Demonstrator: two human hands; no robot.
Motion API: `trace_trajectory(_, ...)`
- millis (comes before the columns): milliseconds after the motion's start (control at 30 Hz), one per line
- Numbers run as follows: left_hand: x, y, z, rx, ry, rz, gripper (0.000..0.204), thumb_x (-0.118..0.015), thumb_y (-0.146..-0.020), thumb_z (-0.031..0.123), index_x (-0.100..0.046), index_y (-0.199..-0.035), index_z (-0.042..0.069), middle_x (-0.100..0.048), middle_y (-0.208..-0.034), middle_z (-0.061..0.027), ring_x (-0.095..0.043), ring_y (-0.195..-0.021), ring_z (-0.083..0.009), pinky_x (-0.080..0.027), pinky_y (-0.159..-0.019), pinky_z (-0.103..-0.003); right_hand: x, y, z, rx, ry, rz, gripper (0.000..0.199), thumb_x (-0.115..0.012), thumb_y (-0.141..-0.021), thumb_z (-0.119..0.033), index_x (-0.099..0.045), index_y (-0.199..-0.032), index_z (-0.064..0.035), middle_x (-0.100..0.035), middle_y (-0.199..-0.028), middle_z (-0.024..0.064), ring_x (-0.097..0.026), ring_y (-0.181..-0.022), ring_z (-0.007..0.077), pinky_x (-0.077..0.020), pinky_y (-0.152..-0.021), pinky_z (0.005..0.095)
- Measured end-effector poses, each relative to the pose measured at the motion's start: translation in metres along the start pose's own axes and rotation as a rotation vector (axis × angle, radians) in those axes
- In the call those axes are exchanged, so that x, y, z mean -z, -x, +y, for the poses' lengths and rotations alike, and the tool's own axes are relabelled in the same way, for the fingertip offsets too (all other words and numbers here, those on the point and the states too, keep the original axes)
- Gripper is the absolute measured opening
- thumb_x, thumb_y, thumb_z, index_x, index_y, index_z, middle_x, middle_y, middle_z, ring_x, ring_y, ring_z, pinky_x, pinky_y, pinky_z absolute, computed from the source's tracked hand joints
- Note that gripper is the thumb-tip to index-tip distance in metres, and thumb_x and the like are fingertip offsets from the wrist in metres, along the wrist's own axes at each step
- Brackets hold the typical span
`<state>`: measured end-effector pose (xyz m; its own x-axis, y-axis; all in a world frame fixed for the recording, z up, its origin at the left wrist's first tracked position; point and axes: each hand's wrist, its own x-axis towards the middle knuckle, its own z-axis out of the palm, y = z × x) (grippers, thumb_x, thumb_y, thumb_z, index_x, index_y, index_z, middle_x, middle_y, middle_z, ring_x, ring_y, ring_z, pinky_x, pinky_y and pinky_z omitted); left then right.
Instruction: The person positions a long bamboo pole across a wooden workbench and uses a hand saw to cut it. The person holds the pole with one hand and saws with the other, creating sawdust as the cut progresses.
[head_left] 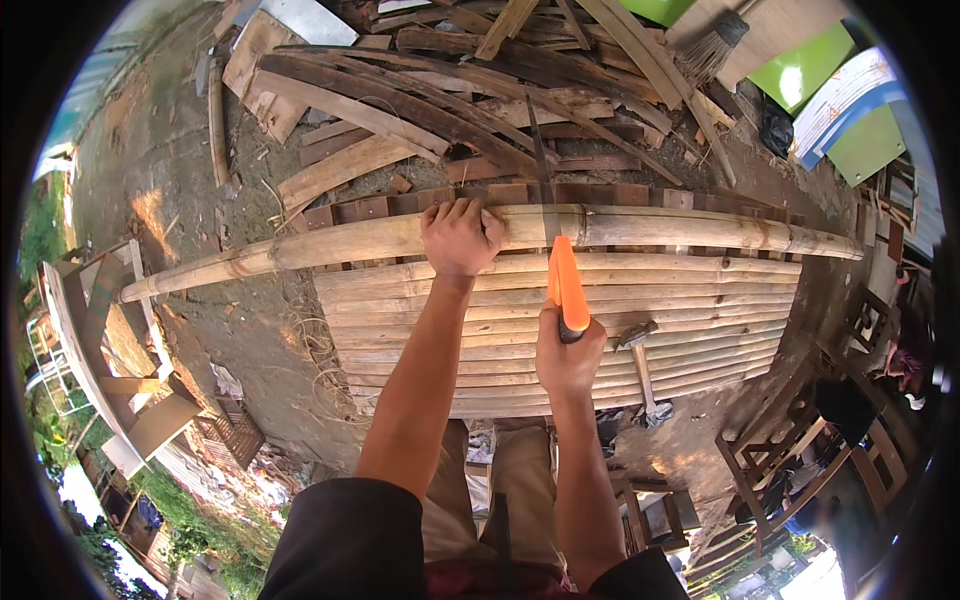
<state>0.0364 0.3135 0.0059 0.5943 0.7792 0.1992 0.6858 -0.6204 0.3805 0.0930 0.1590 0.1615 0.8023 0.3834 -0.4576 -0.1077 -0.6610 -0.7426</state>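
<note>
A long pale bamboo pole (330, 245) lies across the far edge of a platform of bamboo slats (700, 310). My left hand (458, 238) presses down on top of the pole, fingers over its far side. My right hand (568, 358) grips the orange handle of a hand saw (564, 285). Its thin dark blade (541, 170) runs away from me and crosses the pole just right of my left hand.
A hammer (640, 365) lies on the slats right of my right hand. A heap of scrap planks (450, 90) covers the ground beyond the pole. A broom (712, 45) and green panels (805, 70) sit far right. Wooden frames (100, 340) stand left, chairs (790, 450) right.
</note>
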Motion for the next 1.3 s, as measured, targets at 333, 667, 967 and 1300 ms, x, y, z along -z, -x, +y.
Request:
trace_trajectory(333, 0.007, 0.003, -0.003, -0.052, -0.020, -0.041, 0.031, -0.063, -0.086, 0.039, -0.073, -0.089, 0.009, -0.071, -0.087, -0.0065, -0.067, -0.084, -0.0261, -0.046, -0.083, -0.042, -0.003, -0.004, 0.039, 0.068, -0.057, 0.045, 0.026, -0.065, -0.091, -0.010, -0.057, -0.070, 0.0040, -0.051, -0.053, 0.0063, -0.046, -0.051, 0.0094, -0.0390, -0.048, 0.0334)
trace_trajectory(667, 0.038, -0.002, -0.047, -0.390, -0.281, -0.539, 0.106, -0.058, -0.072, 0.089, -0.063, -0.119, -0.005, -0.067, -0.116, -0.0165, -0.060, -0.120, -0.0300, -0.047, -0.100, -0.044, 0.012, 0.008, 0.043, 0.065, -0.098, 0.040, 0.032, -0.065, -0.091, -0.013, -0.054, -0.066, 0.0033, -0.053, -0.054, 0.0030, -0.047, -0.051, 0.0085, -0.0372, -0.048, 0.0333)
trace_trajectory(967, 0.037, 0.026, -0.047, -0.473, -0.268, -0.424, 0.104, -0.057, -0.071, 0.090, -0.066, -0.114, -0.005, -0.068, -0.108, -0.0164, -0.064, -0.107, -0.0298, -0.051, -0.092, -0.042, 0.011, 0.040, 0.065, 0.187, -0.092, 0.081, 0.031, -0.065, -0.093, -0.014, -0.057, -0.069, 0.0036, -0.052, -0.053, 0.0046, -0.048, -0.051, 0.0095, -0.0393, -0.049, 0.0334)
trace_trajectory(1300, 0.019, 0.028, 0.016, 0.045, -0.134, -0.227, 0.060, -0.051, -0.092, 0.064, -0.072, -0.096, 0.008, -0.069, -0.098, -0.0095, -0.064, -0.102, -0.0279, -0.038, -0.102, -0.046, 0.001, 0.028, 0.050, 0.060, -0.165, 0.063, 0.031, -0.065, -0.093, -0.014, -0.056, -0.069, 0.0042, -0.054, -0.054, 0.0073, -0.050, -0.050, 0.0117, -0.0426, -0.050, 0.0345)
